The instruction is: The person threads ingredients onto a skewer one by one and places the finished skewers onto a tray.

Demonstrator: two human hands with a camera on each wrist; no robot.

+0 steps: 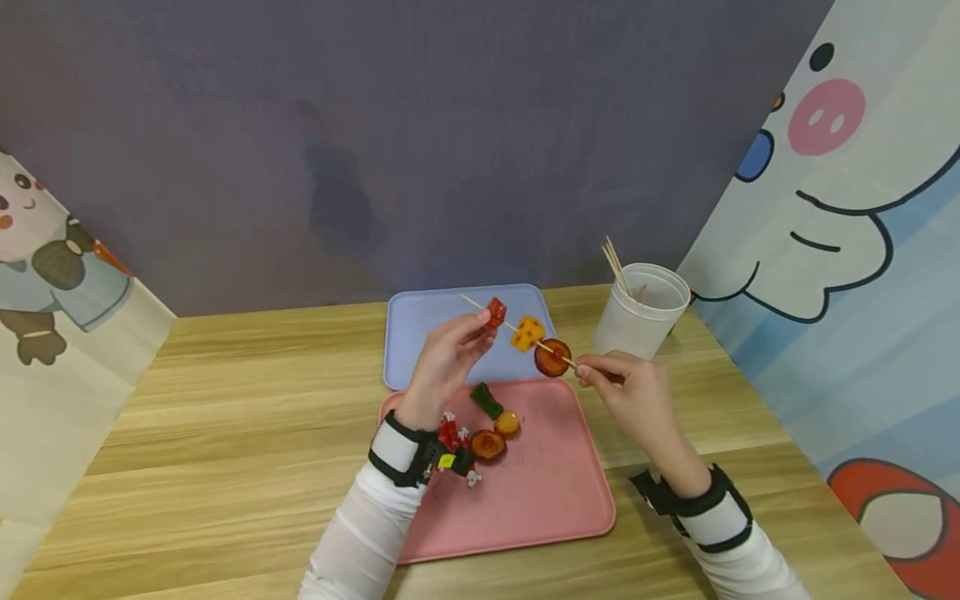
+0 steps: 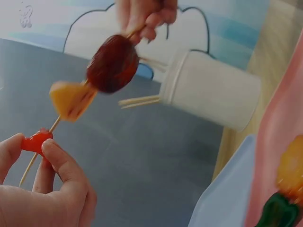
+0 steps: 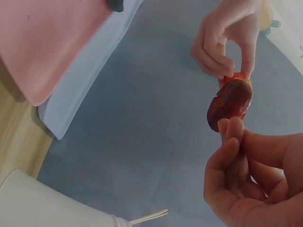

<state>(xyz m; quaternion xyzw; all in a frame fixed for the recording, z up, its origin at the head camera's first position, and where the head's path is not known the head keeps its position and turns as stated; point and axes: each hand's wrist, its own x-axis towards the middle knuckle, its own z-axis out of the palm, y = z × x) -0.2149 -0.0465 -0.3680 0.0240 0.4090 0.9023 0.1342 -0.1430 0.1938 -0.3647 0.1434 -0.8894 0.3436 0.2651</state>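
Note:
My left hand [image 1: 447, 354] pinches a small glossy red piece [image 1: 497, 312] that is threaded on a thin wooden skewer [image 1: 472, 301]. The skewer's tip sticks out beyond that piece. Further down the stick sit a yellow piece with brown spots [image 1: 527, 333] and a round, glossy brown piece resembling a mushroom cap [image 1: 552, 358]. The fingers of my right hand [image 1: 633, 396] pinch the skewer's lower end, just behind the brown piece [image 3: 230, 101]. Both hands hold the skewer raised and slanted above the trays.
A pink tray [image 1: 551, 492] bears a green piece [image 1: 487, 401], an orange-yellow ball [image 1: 507, 424], another brown round piece [image 1: 488, 447] and several red-and-white pieces [image 1: 447, 433], partly hidden by my left wrist. Behind it lies a blue tray [image 1: 408, 333]. A white bucket [image 1: 637, 332] with sticks [image 1: 615, 267] stands right.

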